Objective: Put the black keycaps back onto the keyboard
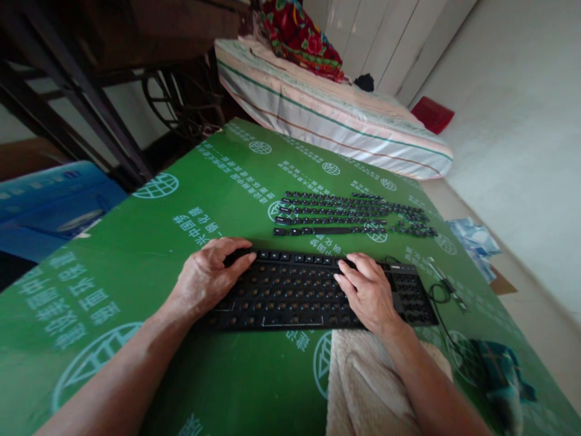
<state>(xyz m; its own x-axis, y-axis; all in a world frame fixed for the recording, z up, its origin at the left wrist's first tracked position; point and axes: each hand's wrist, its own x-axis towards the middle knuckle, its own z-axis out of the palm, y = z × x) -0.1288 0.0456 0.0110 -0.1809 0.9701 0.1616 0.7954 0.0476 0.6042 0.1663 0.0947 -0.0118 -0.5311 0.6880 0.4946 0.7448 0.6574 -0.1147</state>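
A black computer keyboard (290,297) lies on the green table; most of its main block is bare of keycaps, showing small round sockets. Along its top edge a row of function keys (313,259) is still fitted. My left hand (211,269) is closed around the upper left corner, thumb on top and fingers at the back edge. Across the right part rests my right hand (370,290), its fingers stretched over the right end of the function keys and holding nothing visible. Behind the keyboard, loose keycaps (336,212) are laid out in rows, with a long space bar (333,231) in the nearest row.
A beige towel (367,381) lies before the keyboard. To the right are a cable (447,327), a slim tool (447,281) and a dark green checked cloth (499,369). Beyond the table (218,175) stands a bed (327,115); a blue box (54,206) is at left.
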